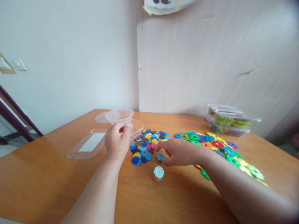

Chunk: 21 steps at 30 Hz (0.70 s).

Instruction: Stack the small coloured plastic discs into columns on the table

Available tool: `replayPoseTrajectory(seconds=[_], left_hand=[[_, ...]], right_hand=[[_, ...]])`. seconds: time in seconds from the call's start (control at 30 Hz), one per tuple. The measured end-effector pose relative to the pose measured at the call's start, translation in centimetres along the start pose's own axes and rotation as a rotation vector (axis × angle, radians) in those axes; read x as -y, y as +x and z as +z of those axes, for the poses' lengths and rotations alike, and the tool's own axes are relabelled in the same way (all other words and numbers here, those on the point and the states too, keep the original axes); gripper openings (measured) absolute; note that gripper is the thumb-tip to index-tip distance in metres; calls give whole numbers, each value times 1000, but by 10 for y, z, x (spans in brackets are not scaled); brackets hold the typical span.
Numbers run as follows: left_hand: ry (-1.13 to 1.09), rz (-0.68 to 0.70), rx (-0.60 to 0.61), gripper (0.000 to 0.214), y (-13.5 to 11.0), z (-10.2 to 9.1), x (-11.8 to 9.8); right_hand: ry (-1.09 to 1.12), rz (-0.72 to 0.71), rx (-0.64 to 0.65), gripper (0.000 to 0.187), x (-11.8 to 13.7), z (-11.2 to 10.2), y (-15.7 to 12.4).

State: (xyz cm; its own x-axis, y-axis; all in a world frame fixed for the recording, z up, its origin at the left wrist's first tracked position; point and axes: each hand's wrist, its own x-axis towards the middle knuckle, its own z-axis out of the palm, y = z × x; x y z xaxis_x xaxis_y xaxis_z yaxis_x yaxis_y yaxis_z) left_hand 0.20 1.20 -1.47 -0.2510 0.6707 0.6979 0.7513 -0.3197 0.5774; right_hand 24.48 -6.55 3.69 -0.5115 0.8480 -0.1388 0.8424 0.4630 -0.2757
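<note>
My left hand (117, 140) is raised over the table with its fingers curled in and the thumb against them; anything they may hold is hidden. Thumb and forefinger apart, my right hand (178, 151) hovers beside a small blue-grey notched disc stack (160, 157). Closer to me stands a short stack of notched discs (158, 173), pale blue on top with yellow and pink below. Between the hands lies a loose pile of small notched plastic discs (143, 147) in blue, yellow, pink and brown.
Larger flower-shaped discs (217, 144) spread out on the right, partly behind my right forearm. Clear boxes (233, 119) of coloured pieces stand at the back right. Back left are a clear round tub (120, 115), a round lid (101, 117) and a rectangular clear lid (76, 150).
</note>
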Motion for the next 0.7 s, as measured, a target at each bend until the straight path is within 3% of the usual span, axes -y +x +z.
replayPoseTrajectory(seconds=[0.23, 0.37, 0.57, 0.7], left_hand=[[9, 11, -6, 26, 0, 0, 0], [10, 12, -6, 26, 1, 0, 0], [9, 10, -7, 26, 1, 0, 0], [-1, 9, -3, 27, 0, 0, 0]], right_hand=[[-17, 4, 1, 35, -2, 1, -1], [7, 14, -16, 41, -7, -1, 0], [-91, 257, -220, 34, -19, 5, 12], [-193, 336, -247, 39, -22, 18, 21]])
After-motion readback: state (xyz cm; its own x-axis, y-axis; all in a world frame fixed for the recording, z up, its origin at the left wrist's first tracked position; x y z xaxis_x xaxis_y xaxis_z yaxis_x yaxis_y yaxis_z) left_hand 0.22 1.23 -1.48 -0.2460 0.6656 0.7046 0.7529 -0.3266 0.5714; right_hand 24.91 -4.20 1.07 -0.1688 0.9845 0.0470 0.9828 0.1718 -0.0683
